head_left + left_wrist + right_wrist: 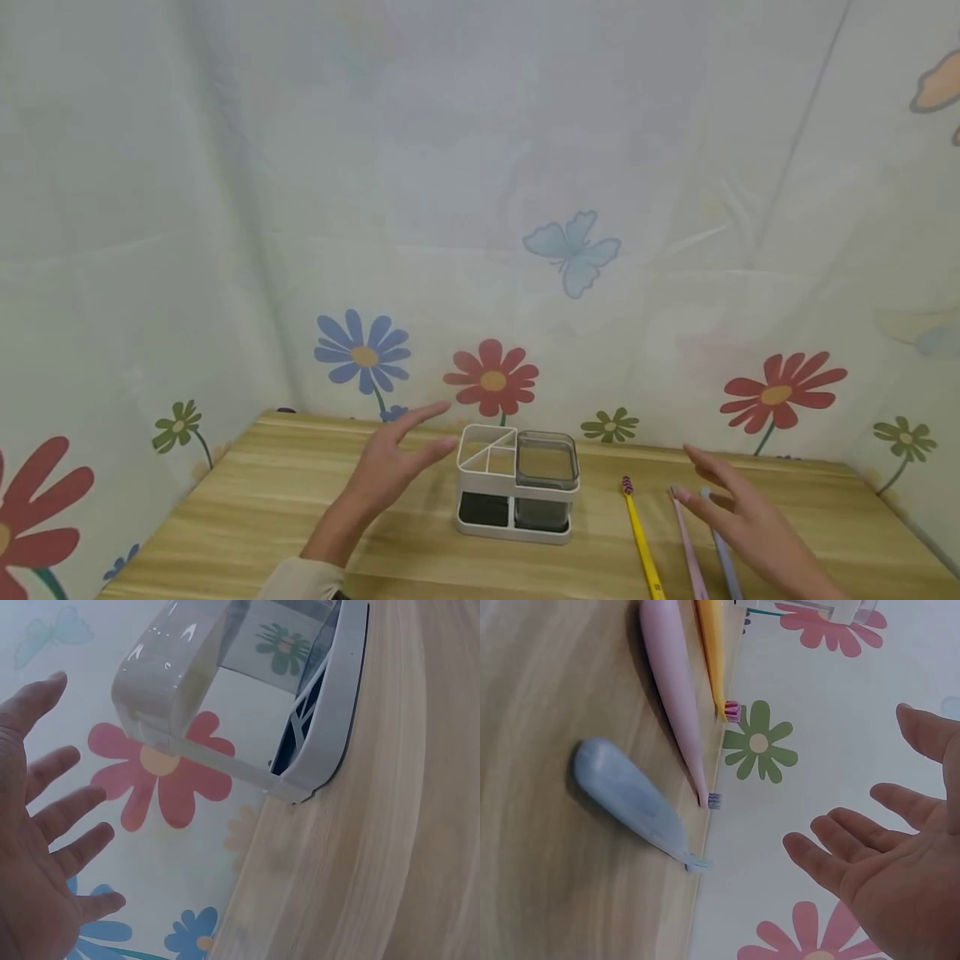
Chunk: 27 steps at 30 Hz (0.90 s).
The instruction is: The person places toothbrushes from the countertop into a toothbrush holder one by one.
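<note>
Both hands spread, holding nothing, above wooden table [300,500].
Left hand [390,467] just left of white plastic organiser [516,487]; right hand [738,517] over pink toothbrush [688,554] and blue toothbrush [725,567], yellow toothbrush [642,542] beside.

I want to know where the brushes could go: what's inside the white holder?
The holder has three open top slots, empty as far as visible, beside a grey cup. Two dark lower openings show nothing clearly; the slot bottoms are hidden.
</note>
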### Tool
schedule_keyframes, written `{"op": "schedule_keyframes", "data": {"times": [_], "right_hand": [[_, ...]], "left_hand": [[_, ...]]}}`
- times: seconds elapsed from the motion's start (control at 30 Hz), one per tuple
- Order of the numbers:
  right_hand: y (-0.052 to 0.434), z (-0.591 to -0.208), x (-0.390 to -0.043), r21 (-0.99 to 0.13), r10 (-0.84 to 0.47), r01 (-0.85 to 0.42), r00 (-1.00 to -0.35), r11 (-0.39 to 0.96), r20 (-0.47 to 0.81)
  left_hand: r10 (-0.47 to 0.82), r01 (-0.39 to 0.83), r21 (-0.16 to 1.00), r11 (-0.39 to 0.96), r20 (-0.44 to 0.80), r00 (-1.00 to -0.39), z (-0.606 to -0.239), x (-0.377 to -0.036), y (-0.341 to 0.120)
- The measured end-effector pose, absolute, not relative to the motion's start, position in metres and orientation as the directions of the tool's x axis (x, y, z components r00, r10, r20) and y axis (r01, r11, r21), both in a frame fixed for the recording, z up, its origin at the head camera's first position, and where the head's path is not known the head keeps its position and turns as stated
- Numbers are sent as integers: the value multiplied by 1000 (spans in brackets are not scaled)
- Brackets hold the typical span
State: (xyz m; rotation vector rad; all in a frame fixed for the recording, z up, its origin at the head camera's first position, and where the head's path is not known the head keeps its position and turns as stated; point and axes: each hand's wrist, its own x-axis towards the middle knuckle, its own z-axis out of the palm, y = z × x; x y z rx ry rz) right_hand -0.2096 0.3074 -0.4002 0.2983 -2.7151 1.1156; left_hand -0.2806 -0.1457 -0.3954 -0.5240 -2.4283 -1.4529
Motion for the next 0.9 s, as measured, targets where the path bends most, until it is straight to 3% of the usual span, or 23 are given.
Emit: {"op": "schedule_keyframes", "data": {"times": [0.27, 0.53, 0.9], "right_hand": [[314, -400, -209, -666, -135, -315, -942, 676, 309], [320, -405, -208, -669, -108, -288, -948, 685, 298], [345, -405, -206, -663, -65, -207, -971, 720, 232]], "left_hand": [[215, 458, 814, 357, 406, -888, -396, -281, -140], [242, 444, 862, 246, 389, -889, -399, -278, -133], [262, 445, 868, 218, 388, -884, -410, -274, -124]]}}
